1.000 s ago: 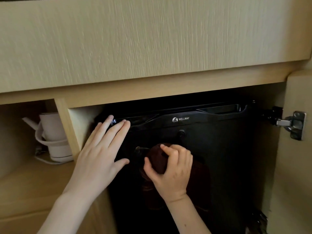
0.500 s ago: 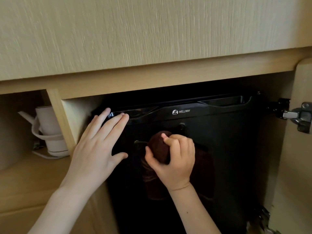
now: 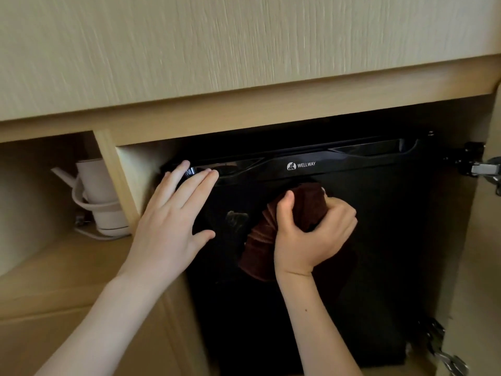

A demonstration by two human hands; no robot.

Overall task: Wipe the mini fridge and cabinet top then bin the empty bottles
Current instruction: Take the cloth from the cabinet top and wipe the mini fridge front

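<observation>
1. The step in hand looks like the first one: wiping the front of the mini fridge (image 3: pixel 393 240). I judge the task to be at an early stage.
2. The right hand (image 3: pixel 311 234) has its grip closed tight round a bunched dark brown cloth (image 3: pixel 309 202). The thumb lies over the near side and the fingers curl round the far side. The bunched end of the cloth touches the fridge door just below the glossy top strip (image 3: pixel 352 156) that carries the WELLWAY logo. The loose end of the cloth hangs under the wrist.
3. The left hand (image 3: pixel 173 221) has an open grip and holds nothing. Its fingers lie straight and flat on the door's upper left corner, with the fingertips reaching the strip. It seems to be bracing the door shut.
4. The black fridge stands in the right compartment of a wooden cabinet (image 3: pixel 244 50). The cabinet door (image 3: pixel 482 267) stands open on its hinge (image 3: pixel 485 169) at the right. A white electric kettle (image 3: pixel 100 196) stands in the left compartment, apart from the fridge.
5. A pale mark (image 3: pixel 237 218) shows on the door between the hands. I cannot tell whether it is a smear or a reflection.
6. The next move calls for firm, even strokes of the cloth across the door, including that mark and the strip. The flat hand should hold the door so it does not swing.
7. The cabinet top, the bottles and a bin are all out of view, so those steps cannot be judged from here.
</observation>
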